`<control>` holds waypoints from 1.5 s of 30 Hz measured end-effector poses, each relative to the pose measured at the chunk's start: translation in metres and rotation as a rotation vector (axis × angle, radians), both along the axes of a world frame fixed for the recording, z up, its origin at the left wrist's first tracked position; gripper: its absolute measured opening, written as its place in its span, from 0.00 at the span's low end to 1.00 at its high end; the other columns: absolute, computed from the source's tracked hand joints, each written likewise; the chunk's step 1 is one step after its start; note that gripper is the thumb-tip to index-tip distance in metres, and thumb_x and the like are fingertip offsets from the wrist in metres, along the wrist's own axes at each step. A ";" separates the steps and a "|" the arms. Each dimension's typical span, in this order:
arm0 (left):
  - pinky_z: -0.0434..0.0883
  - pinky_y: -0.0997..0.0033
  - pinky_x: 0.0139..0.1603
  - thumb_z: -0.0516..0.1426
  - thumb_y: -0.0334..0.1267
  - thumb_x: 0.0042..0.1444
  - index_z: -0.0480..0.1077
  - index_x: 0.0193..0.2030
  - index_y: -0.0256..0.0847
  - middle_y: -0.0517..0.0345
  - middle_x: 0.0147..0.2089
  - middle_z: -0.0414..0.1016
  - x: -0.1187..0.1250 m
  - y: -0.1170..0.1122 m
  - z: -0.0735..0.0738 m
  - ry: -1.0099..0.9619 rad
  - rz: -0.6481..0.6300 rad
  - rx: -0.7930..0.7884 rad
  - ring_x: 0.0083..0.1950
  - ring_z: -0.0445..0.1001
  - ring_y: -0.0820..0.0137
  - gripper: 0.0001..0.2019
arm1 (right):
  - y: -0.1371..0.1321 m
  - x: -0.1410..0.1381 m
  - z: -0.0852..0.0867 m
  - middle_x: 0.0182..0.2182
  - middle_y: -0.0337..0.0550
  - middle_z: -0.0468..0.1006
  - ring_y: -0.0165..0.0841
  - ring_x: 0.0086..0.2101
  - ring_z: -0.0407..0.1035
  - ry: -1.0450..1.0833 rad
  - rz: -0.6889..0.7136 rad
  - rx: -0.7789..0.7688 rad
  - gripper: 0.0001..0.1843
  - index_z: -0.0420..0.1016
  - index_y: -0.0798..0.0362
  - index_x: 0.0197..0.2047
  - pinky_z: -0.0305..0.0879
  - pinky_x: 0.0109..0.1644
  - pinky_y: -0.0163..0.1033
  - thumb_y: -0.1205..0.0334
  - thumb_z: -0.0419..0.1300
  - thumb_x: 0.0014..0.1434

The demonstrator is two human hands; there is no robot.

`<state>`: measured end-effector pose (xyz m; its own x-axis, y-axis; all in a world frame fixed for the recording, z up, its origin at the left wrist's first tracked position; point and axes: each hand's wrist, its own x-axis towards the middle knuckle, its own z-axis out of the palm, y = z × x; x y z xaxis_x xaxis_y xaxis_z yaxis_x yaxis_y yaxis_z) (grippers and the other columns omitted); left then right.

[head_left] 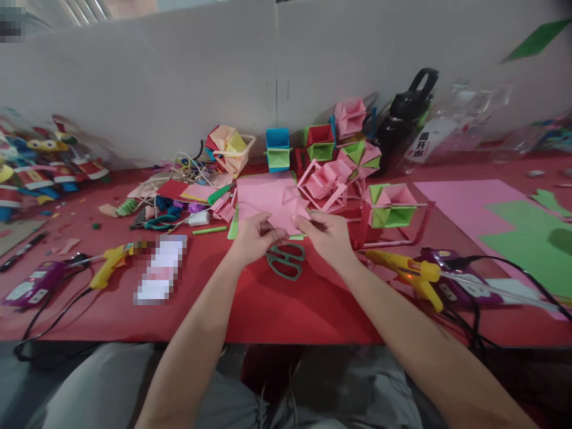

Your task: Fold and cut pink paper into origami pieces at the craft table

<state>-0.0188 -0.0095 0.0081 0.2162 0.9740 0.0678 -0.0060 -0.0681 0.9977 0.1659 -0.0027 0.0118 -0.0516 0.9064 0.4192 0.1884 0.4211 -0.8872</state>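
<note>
Bare forearms (201, 333) stretched over the red surface (286, 310), with grey-green scissors (286, 262) lying between them. The left hand (254, 238) was closed, thumb against fingers, on pink paper (290, 219), and the right hand (326, 235) pinched that paper at its other side. It was just over a pink sheet (254, 189), with green edges showing below. Behind stood paper boxes: a blue and green box (277, 149) and, farther right, a pink and green box (393, 205) inside a reddish frame (422, 225). Against the wall, a black bottle (397, 122) stood beside a labelled clear bottle (433, 140); what either contained could not be made out. 2 yellow glue guns lay apart, 1 at left (107, 268), 1 at right (404, 268).
</note>
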 end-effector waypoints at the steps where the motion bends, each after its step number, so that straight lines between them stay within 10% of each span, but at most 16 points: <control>1: 0.78 0.69 0.32 0.70 0.48 0.48 0.59 0.34 0.42 0.57 0.30 0.81 0.000 0.001 0.000 -0.018 0.003 -0.005 0.32 0.84 0.63 0.23 | 0.000 0.000 0.000 0.18 0.33 0.58 0.27 0.23 0.54 0.013 0.006 -0.014 0.27 0.61 0.52 0.18 0.53 0.28 0.36 0.47 0.66 0.59; 7: 0.75 0.73 0.30 0.65 0.40 0.54 0.64 0.38 0.40 0.61 0.26 0.76 -0.001 0.006 -0.002 0.015 0.044 0.063 0.26 0.79 0.71 0.13 | 0.004 0.004 0.000 0.23 0.42 0.76 0.33 0.28 0.69 0.055 0.152 -0.131 0.24 0.74 0.54 0.23 0.66 0.35 0.38 0.42 0.63 0.60; 13: 0.74 0.76 0.31 0.61 0.31 0.57 0.64 0.48 0.40 0.69 0.25 0.69 -0.002 0.008 -0.007 0.058 0.140 0.122 0.26 0.76 0.75 0.14 | 0.005 0.004 0.000 0.18 0.38 0.70 0.29 0.24 0.62 -0.016 0.075 -0.091 0.24 0.72 0.54 0.20 0.60 0.31 0.36 0.46 0.67 0.57; 31: 0.73 0.75 0.27 0.60 0.48 0.61 0.67 0.28 0.40 0.64 0.25 0.63 -0.007 0.008 -0.007 0.176 0.157 0.281 0.26 0.70 0.74 0.16 | 0.010 0.004 -0.007 0.19 0.34 0.60 0.27 0.24 0.54 -0.035 0.100 -0.047 0.25 0.67 0.53 0.20 0.52 0.29 0.37 0.45 0.67 0.58; 45: 0.72 0.74 0.26 0.61 0.51 0.61 0.67 0.30 0.40 0.63 0.24 0.68 -0.004 0.007 -0.006 0.130 0.139 0.325 0.23 0.73 0.73 0.17 | 0.006 0.003 -0.001 0.21 0.39 0.75 0.30 0.25 0.66 -0.063 0.119 -0.012 0.24 0.77 0.53 0.27 0.64 0.32 0.38 0.39 0.65 0.59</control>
